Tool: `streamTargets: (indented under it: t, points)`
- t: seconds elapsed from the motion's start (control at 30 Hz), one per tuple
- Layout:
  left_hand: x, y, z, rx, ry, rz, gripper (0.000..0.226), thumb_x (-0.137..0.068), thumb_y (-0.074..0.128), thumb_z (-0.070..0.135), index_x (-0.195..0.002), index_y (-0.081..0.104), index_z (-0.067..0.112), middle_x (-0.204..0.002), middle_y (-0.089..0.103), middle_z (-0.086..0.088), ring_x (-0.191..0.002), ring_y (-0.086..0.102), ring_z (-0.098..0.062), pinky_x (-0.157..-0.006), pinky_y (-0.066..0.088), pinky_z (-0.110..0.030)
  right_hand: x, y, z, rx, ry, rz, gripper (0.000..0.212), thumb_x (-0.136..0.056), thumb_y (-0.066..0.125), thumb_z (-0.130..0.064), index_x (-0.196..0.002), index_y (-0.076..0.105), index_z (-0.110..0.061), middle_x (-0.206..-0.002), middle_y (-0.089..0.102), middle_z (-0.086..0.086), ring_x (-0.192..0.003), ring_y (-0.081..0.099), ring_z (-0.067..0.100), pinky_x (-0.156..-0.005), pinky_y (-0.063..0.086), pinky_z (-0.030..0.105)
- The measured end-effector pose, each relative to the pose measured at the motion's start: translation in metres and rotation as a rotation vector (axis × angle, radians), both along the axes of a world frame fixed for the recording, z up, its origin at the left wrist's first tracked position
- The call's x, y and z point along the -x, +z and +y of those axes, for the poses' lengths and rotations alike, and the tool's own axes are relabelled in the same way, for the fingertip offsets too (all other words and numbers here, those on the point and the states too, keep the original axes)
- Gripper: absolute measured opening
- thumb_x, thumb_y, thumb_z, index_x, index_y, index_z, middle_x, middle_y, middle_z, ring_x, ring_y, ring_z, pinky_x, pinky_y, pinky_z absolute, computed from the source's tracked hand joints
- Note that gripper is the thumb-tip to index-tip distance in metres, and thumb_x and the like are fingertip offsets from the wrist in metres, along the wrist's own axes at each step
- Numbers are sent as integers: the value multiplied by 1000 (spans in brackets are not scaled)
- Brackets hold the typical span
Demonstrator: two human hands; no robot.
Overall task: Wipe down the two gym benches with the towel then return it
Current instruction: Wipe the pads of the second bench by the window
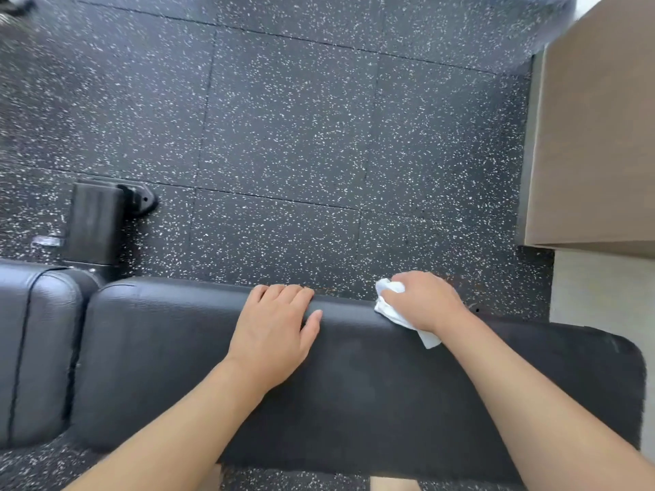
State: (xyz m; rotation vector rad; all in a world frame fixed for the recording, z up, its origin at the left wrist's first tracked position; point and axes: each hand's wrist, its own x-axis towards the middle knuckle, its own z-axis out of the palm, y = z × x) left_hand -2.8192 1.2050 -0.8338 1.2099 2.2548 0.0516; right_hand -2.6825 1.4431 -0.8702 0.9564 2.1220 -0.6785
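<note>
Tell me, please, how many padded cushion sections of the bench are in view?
2: the long pad under both hands, and a shorter pad at the left edge, cut off by the frame. More may lie out of view.

Most of the white towel (397,311) is covered by the right hand (423,301); only crumpled folds at the fingers and one corner below the wrist show. The left hand (274,334) has its fingertips curled over the far edge of the bench pad (354,384), out of sight. The second pad (35,349) is cut by the left border. The frame foot (106,221) is blurred (its lower part runs under the pads). A smeared dark object (14,7) at the upper-left corner is possibly equipment.
</note>
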Motion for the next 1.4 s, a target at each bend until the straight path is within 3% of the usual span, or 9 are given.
streamTargets:
  t: [0.2,0.4,0.53,0.67,0.77,0.93,1.1,1.27,1.4]
  points:
    - [100,9,-109,41,52,80,50,-103,37,45,-133,64,17,-129,66,3,-123,60,-25,-114,39,-47,138,8,-127,114,103,119,36,-93,39,-45,-72,56,-21,-72,53,-11,-85,60,29,-71,41,36]
    - [163,14,-175,76,189,11,48,-106,42,40,-140,59,13,-131,65,-2,-119,60,-27,-107,43,-42,243,15,-222,210,155,190,31,-82,35,-46,-67,50,-24,-75,54,-9,-86,57,29,-74,43,39]
    - [179,18,-200,75,95,48,57,-101,23,38,-133,62,12,-120,69,1,-114,64,-23,-120,36,-47,282,13,-262,253,121,236,29,-84,39,-46,-66,50,-26,-71,52,-11,-82,58,26,-68,40,37]
    - [180,14,-203,91,116,58,59,-102,18,38,-138,58,17,-129,66,5,-123,60,-18,-128,20,-51,285,12,-262,279,90,230,30,-92,40,-42,-71,54,-26,-84,68,-4,-86,63,28,-78,50,40]
    - [170,10,-193,110,179,64,54,-107,25,41,-145,54,16,-136,63,4,-127,59,-19,-129,13,-51,253,14,-228,269,40,147,34,-94,41,-44,-73,56,-22,-80,66,-2,-80,62,23,-69,45,36]
    - [164,5,-185,120,189,62,68,-101,12,49,-148,49,18,-133,62,4,-120,60,-19,-130,11,-49,166,22,-136,182,-20,-66,35,-95,52,-44,-74,58,-18,-78,65,0,-75,60,20,-65,41,33]
    - [160,1,-187,51,235,59,58,-102,25,44,-140,57,13,-123,67,1,-111,64,-22,-128,20,-51,160,14,-132,120,-19,-84,38,-91,48,-49,-71,57,-17,-77,64,1,-74,60,19,-63,40,33]
    - [156,4,-182,20,269,35,53,-102,25,37,-138,58,18,-129,63,4,-114,62,-20,-125,24,-52,236,-9,-211,209,57,116,40,-89,42,-52,-68,55,-20,-73,62,-2,-72,60,22,-60,38,34]
    - [153,8,-171,-17,334,-9,32,-100,34,20,-116,61,16,-110,62,2,-102,60,-25,-103,43,-43,277,-12,-246,322,87,201,33,-84,43,-49,-69,55,-21,-76,58,-4,-77,58,24,-68,40,36]
